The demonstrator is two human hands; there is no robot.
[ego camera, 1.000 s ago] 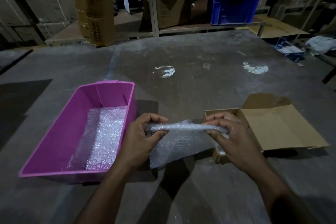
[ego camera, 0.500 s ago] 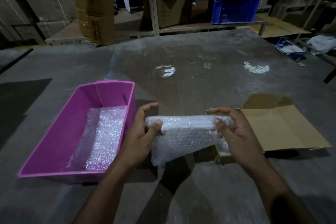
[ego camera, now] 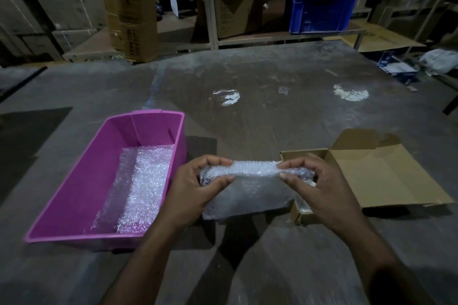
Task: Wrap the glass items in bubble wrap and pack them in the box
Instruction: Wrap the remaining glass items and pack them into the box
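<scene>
A long bubble-wrap roll (ego camera: 252,171) is held above the table between both hands, with a loose flap of wrap hanging below it. What is inside the roll is hidden. My left hand (ego camera: 195,188) pinches its left end between thumb and fingers. My right hand (ego camera: 314,181) pinches the right end the same way. Just behind my right hand sits an open brown cardboard box (ego camera: 366,176) with its lid flap lying flat to the right. A pink plastic bin (ego camera: 81,181) on the left holds more bubble wrap (ego camera: 138,186).
The grey table (ego camera: 260,106) stretches far ahead, with two bright light reflections on it. Behind it stand shelving, tall cardboard cartons (ego camera: 128,7) and a blue crate (ego camera: 322,12). A dark patch lies at the table's left edge.
The roll has been turned over in my fingers, winding more wrap round it. Both hands stay at its ends, a little farther from me than a second ago.
</scene>
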